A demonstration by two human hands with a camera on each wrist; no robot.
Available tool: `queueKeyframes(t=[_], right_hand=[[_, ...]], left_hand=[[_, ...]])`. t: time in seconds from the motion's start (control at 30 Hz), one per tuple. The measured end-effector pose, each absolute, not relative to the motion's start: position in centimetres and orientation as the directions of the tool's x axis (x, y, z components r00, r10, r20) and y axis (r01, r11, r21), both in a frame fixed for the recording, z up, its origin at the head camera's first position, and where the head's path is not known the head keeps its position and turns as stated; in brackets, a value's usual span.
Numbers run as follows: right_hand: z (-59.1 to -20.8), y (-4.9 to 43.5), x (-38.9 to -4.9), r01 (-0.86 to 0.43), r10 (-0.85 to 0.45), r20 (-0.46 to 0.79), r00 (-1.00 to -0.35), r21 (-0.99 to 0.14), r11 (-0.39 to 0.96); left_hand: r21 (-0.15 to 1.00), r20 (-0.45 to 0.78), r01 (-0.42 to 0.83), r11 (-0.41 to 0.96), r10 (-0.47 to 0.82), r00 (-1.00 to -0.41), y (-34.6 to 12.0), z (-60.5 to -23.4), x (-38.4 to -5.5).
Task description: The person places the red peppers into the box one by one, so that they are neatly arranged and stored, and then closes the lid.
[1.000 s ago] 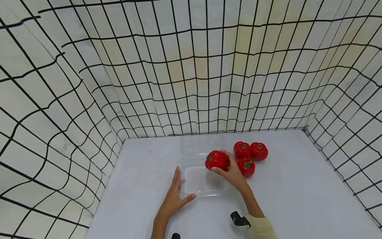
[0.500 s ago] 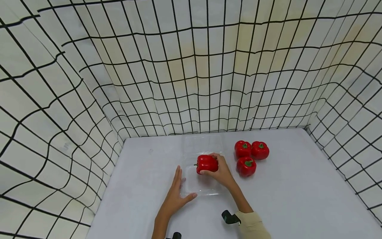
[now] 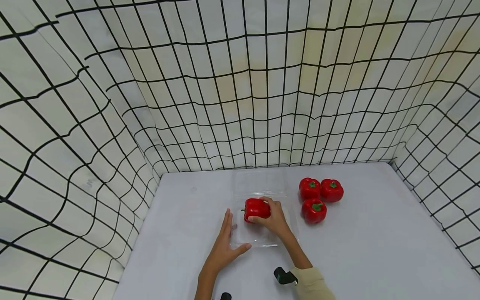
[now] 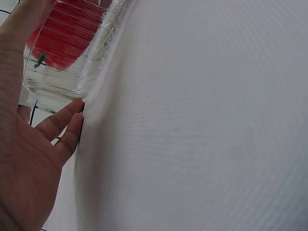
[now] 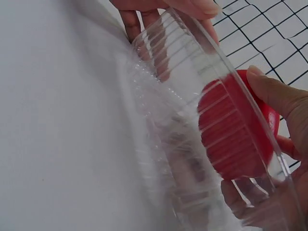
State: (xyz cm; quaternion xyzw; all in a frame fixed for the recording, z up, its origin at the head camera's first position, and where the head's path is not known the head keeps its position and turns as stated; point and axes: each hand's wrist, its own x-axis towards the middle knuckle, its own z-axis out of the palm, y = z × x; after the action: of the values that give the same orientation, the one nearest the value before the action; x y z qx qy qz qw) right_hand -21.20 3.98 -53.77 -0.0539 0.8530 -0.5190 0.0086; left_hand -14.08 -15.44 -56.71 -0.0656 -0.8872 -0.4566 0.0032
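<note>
A red bell pepper [image 3: 256, 208] with a green stem lies on its side within the clear plastic clamshell box [image 3: 264, 245]. My right hand [image 3: 276, 220] grips it from the right, thumb on the near side and fingers behind. Through the ribbed box wall [image 5: 185, 65] in the right wrist view, the pepper [image 5: 226, 130] shows low inside. Along the box's left side stands my left hand [image 3: 222, 249], its fingers straight and thumb spread at the near left corner. In the left wrist view, fingertips [image 4: 76, 107] meet the box's lower edge.
Three red bell peppers [image 3: 314, 210] stand clustered to the right of the box on the white table [image 3: 367, 233]. The box's lid [image 3: 258, 182] lies folded back toward the far edge. White walls with black netting [image 3: 262, 104] enclose the table's back and sides.
My right hand has carried the bell pepper leftward and down into the box, and the pepper's stem has turned to point left. The left hand keeps its place at the box.
</note>
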Motion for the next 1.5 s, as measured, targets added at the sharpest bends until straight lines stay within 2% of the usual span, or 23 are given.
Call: queueKeyframes(t=[0.27, 0.83, 1.5], right_hand=[[-54.1, 2.5, -21.5, -0.041, -0.088, 0.002, -0.996, -0.894, 0.447], [-54.1, 0.9, -21.2, -0.064, -0.087, 0.03, -0.996, -0.902, 0.428], [-54.1, 2.0, -21.1, -0.102, -0.104, 0.055, -0.993, -0.844, 0.527]], left_hand=[[0.805, 0.075, 0.124, 0.58, 0.109, -0.991, -15.6, -57.0, -14.2], [0.795, 0.112, 0.162, 0.585, 0.121, -0.986, -15.6, -57.3, -14.3], [0.815, 0.083, 0.136, 0.564, 0.119, -0.989, -15.4, -57.1, -14.2]])
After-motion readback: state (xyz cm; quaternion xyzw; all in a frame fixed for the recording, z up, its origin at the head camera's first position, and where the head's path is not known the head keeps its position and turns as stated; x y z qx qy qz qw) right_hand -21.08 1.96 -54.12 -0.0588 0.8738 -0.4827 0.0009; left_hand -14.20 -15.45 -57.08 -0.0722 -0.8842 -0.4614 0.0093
